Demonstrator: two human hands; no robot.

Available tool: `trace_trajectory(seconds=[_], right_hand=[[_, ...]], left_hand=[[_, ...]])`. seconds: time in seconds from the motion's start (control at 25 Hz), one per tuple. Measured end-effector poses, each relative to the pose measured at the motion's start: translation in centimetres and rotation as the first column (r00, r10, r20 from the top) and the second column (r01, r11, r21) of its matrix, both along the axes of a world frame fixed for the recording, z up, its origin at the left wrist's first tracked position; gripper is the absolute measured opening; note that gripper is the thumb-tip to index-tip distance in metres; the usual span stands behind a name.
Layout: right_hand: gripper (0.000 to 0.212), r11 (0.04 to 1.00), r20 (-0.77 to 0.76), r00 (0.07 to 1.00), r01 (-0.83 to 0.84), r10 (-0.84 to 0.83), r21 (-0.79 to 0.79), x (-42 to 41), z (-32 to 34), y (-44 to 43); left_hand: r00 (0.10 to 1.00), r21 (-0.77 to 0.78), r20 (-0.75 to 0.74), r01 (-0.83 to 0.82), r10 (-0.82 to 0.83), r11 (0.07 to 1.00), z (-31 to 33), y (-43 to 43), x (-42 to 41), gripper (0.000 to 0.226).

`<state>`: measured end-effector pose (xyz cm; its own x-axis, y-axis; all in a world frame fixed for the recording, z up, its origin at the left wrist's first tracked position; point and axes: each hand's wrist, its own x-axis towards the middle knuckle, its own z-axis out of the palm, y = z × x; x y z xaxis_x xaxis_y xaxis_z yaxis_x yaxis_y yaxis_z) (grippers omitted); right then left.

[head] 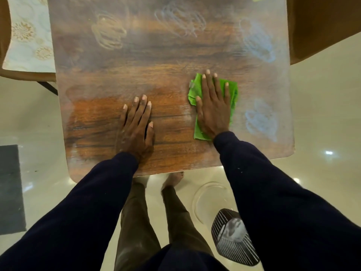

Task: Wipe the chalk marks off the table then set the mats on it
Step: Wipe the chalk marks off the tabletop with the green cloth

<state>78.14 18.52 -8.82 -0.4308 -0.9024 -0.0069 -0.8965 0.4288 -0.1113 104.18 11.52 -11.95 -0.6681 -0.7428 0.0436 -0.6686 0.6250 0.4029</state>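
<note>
Head view down onto square wood-grain table (166,61) from its near edge. Pressed flat on crumpled green cloth (233,94): right hand (214,106), fingers straight and spread, grasping nothing, only pinning the cloth to the tabletop. Fingertips point toward the far edge. Cloth lies right of centre, long axis running near-to-far under the palm, narrow near end showing beside the wrist, wider bunched end around the fingertips. Just left of it, apart from the cloth, left hand (136,126) rests released on bare wood, fingers straight, pointing far and slightly right. Unwiped on the table: beige chalk scribble (108,34) far left, whitish chalk scribble (179,20) far centre, pale blue chalk scribbles at far right (257,45) and near right (261,122), the latter just beside the cloth. Off the table past its far-left corner, pale floral-patterned mat (29,34) on another brown surface, long axis near-to-far. On the floor below, clear glass plate (211,200).
</note>
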Motion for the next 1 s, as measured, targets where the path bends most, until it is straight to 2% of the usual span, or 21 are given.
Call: trace_trajectory(seconds=[0.08,0.16,0.24,0.32,0.36,0.4,0.44,0.52,0.6,0.64,0.68,0.76,0.84,0.88,0.92,1.0], right_hand=[[0.065,1.0,0.027,0.999,-0.027,0.027,-0.012,3.2,-0.5,-1.6],[0.066,0.972,0.07,0.97,-0.235,0.233,0.028,6.3,-0.5,0.4],[0.066,0.87,0.107,0.873,-0.486,0.477,0.089,7.2,-0.5,5.0],[0.063,0.765,0.131,0.769,-0.637,0.625,0.092,4.3,-0.4,8.6],[0.062,0.753,0.123,0.756,-0.653,0.642,0.081,2.0,-0.3,9.4],[0.061,0.79,0.107,0.793,-0.608,0.6,0.076,-0.1,-0.1,9.5],[0.061,0.86,0.088,0.861,-0.506,0.5,0.064,-1.8,0.0,8.8],[0.061,0.981,0.05,0.98,-0.193,0.192,0.017,-3.0,0.0,5.6],[0.061,0.999,0.013,0.999,0.039,-0.039,-0.023,-0.8,-0.4,1.7],[0.062,0.998,0.02,0.998,0.055,-0.054,-0.028,1.0,-0.6,0.3],[0.063,1.0,0.033,0.999,-0.006,0.006,-0.02,2.8,-0.6,-0.4],[0.064,0.957,0.074,0.957,-0.285,0.282,0.044,5.5,-0.5,1.3],[0.064,0.823,0.112,0.827,-0.561,0.551,0.091,5.1,-0.5,4.8],[0.063,0.773,0.126,0.776,-0.629,0.618,0.083,3.8,-0.4,6.0],[0.062,0.769,0.123,0.769,-0.636,0.627,0.06,2.2,-0.4,6.6],[0.061,0.876,0.085,0.874,-0.481,0.478,0.024,-0.8,-0.2,5.4]], left_hand=[[1.0,-0.003,0.001,0.001,-0.001,1.0,0.1,0.1,0.0,0.061],[1.0,-0.004,-0.003,0.005,-0.005,1.0,0.2,0.1,-0.1,0.06],[1.0,-0.013,-0.014,0.004,-0.004,1.0,0.2,0.2,-0.1,0.06],[1.0,0.001,-0.026,-0.006,0.006,1.0,0.1,0.1,-0.2,0.06],[1.0,0.008,-0.028,-0.009,0.009,1.0,0.1,0.0,-0.3,0.06],[1.0,0.012,-0.026,-0.011,0.011,1.0,0.1,0.1,-0.3,0.06],[1.0,0.011,-0.023,-0.011,0.011,1.0,0.1,0.0,-0.3,0.06],[1.0,0.014,-0.017,-0.006,0.006,1.0,0.0,0.0,-0.2,0.06],[1.0,0.018,-0.017,-0.003,0.003,1.0,0.1,0.0,-0.1,0.06],[1.0,0.014,-0.02,-0.004,0.004,1.0,0.2,0.0,-0.1,0.06],[1.0,0.007,-0.022,-0.007,0.007,1.0,0.2,0.0,-0.1,0.06],[1.0,-0.003,-0.021,-0.003,0.003,1.0,0.2,0.1,-0.2,0.06],[1.0,-0.007,-0.015,0.0,0.0,1.0,0.1,0.0,-0.2,0.061],[1.0,-0.004,-0.011,-0.001,0.001,1.0,0.1,0.0,-0.2,0.061],[1.0,-0.003,-0.01,-0.003,0.003,1.0,0.1,0.0,-0.2,0.061],[1.0,-0.002,-0.014,-0.004,0.004,1.0,0.0,0.0,-0.2,0.061]])
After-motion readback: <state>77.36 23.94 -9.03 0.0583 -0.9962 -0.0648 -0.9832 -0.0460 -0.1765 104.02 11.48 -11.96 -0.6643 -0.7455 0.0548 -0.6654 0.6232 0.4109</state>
